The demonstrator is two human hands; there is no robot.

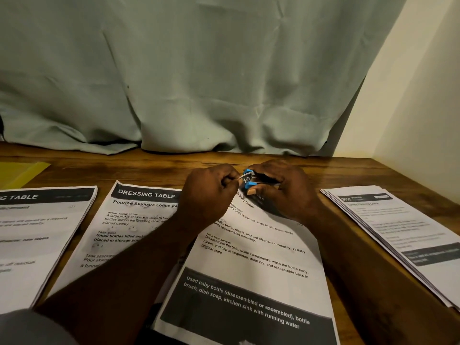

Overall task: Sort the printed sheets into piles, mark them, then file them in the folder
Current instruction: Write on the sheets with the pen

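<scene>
Printed sheets lie in separate piles on the wooden table (129, 168): a far-left pile (37, 232), a "Dressing Table" pile (124, 220), a baby-bottle sheet (251, 270) in the middle and a right pile (398, 227). Both hands meet above the top of the middle sheet. My right hand (286, 190) grips a small blue and black dispenser (249, 180). My left hand (209, 192) pinches a thin white strip (241, 177) coming out of it. A yellow folder (17, 173) lies at the far left back.
A pale green curtain (199, 83) hangs along the table's back edge, its hem resting on the wood. A cream wall (423, 95) closes the right side. Bare wood shows behind the piles and between the middle and right piles.
</scene>
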